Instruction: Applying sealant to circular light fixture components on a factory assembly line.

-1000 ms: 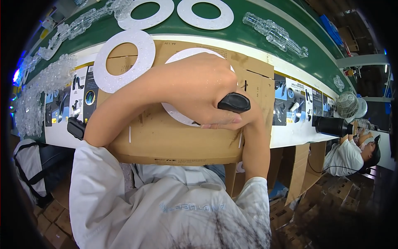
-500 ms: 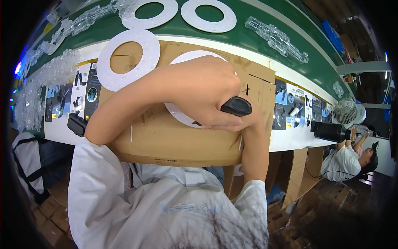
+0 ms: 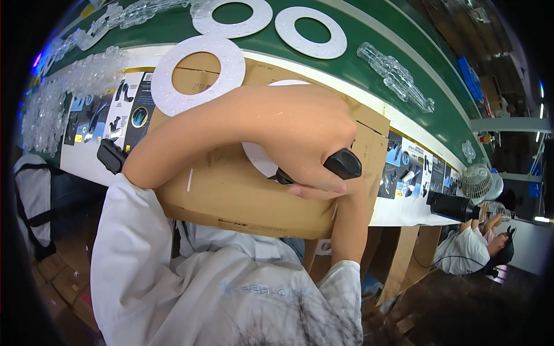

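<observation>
My left hand (image 3: 314, 130) reaches across to the right, its fingers closed around a black object (image 3: 344, 164). One smooth, rounded end sticks out beside the thumb, and a smaller black part shows under the palm; its kind is unclear. Below the hand lies a flat white ring (image 3: 257, 157), partly covered, on a brown cardboard box (image 3: 254, 199). My right hand (image 3: 351, 195) is mostly hidden beneath the left, so its fingers and any hold do not show. Another white ring (image 3: 164, 86), speckled with droplets, rests over the box's far left part.
On the green surface (image 3: 340, 72) lie two more white rings (image 3: 314, 51) (image 3: 262, 23) and a clear plastic part (image 3: 398, 75). Many clear parts (image 3: 52, 109) pile up at left. Printed cartons (image 3: 398, 164), a black bottle (image 3: 453, 206), a fan (image 3: 478, 180) and another person (image 3: 464, 251) are at right.
Both hands now appear slightly farther right and lower in the picture, and the bench has shifted with the view. More of the black part shows beneath my left palm.
</observation>
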A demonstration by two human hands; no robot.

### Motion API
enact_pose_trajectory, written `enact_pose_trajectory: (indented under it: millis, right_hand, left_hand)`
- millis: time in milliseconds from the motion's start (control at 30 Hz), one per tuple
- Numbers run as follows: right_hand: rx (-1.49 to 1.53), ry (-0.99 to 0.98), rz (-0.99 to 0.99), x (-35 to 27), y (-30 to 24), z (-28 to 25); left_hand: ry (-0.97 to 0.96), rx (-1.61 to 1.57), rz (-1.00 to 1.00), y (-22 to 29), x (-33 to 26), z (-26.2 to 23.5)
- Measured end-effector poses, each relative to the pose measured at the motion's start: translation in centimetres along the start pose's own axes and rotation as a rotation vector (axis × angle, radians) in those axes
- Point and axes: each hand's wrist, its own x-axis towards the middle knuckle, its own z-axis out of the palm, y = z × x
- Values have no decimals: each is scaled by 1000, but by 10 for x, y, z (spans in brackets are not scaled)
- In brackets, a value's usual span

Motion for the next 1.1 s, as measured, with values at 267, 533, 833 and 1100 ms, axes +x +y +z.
enact_pose_trajectory:
  millis: [267, 533, 833, 1100]
  right_hand:
    - [162, 185, 232, 15, -8, 20]
    - [-148, -19, 132, 5, 14, 12]
    - [-34, 45, 149, 11, 6, 18]
    - [-197, -15, 146, -4, 18, 13]
  left_hand:
    - [-99, 31, 18, -9, -7, -5]
    - [-147, 43, 57, -11, -5, -6]
    - [-41, 132, 165, -20, -10, 3]
    - [-172, 87, 24, -11, -7, -7]
